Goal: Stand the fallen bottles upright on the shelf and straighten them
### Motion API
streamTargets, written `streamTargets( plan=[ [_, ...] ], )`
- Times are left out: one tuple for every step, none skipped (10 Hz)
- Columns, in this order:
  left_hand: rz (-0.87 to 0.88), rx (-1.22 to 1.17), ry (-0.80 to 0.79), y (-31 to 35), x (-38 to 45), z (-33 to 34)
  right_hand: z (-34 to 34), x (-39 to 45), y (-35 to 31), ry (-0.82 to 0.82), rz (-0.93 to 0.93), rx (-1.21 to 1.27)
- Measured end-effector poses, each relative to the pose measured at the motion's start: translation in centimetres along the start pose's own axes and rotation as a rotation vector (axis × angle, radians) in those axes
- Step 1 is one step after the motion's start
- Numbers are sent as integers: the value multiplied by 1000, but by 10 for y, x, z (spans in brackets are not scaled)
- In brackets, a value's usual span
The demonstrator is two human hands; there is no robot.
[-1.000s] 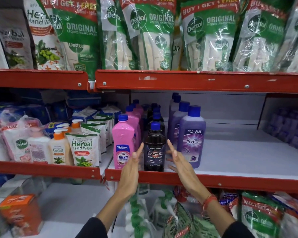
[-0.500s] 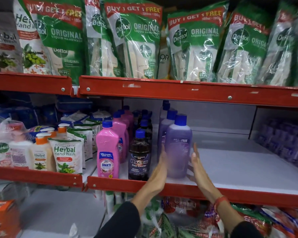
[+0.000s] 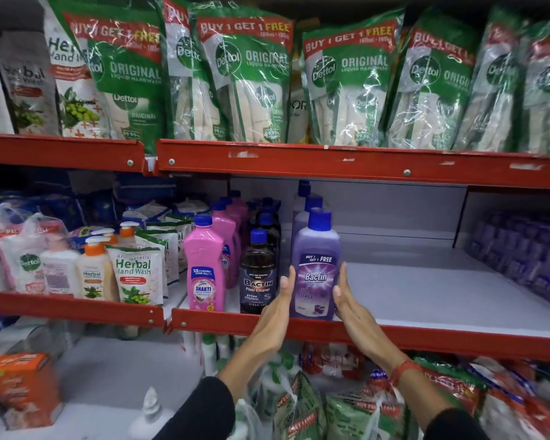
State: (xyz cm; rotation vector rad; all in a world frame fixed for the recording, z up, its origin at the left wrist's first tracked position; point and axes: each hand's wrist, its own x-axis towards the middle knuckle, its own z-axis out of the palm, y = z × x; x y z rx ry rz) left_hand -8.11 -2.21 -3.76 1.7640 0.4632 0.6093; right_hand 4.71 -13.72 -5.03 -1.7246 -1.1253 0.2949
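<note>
**Both hands flank the front purple bottle**

The purple Bactin bottle (image 3: 316, 274) stands upright at the front edge of the white shelf (image 3: 426, 290), label facing out, heading a row of 3 or perhaps 4 purple bottles; the rear ones are hard to count. The left hand (image 3: 275, 308) lies flat against its left side, fingers straight and together. The right hand (image 3: 351, 308) mirrors it on the right side, fingers extended, palm turned inward. Neither hand wraps the bottle; they press or just touch its flanks. Just beside it on the left stands the dark Bactin bottle (image 3: 257, 274), then the pink Shakti bottle (image 3: 205, 265), both upright. The shelf to the right lies bare.
</note>
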Motion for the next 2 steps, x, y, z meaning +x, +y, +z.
streamTargets(
  plan=[
    [-57, -1, -3, 10, -11, -1, 2, -10, -16, -21, 19, -44],
    [77, 132, 24, 18, -36, -11, 7, -17, -41, 111, -45, -188]
  ],
)
